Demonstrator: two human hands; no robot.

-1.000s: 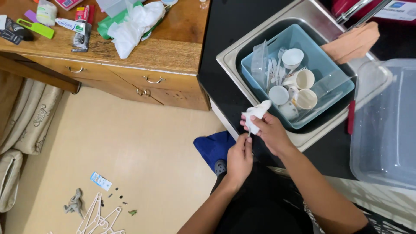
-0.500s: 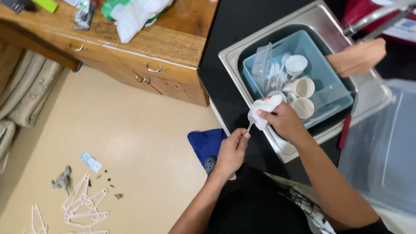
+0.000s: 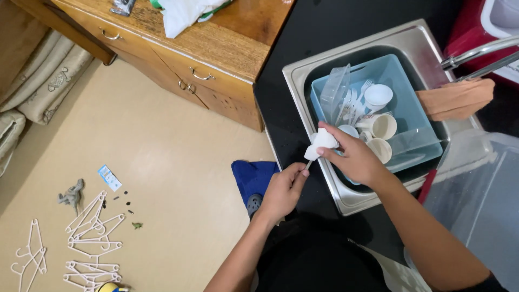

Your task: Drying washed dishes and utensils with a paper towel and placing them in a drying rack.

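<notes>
- Fingers of your right hand (image 3: 354, 159) clamp a white cloth (image 3: 320, 143) over the sink (image 3: 303, 73).
- Your left hand (image 3: 281, 190) pinches a thin handle (image 3: 307, 165) beneath it.
</notes>
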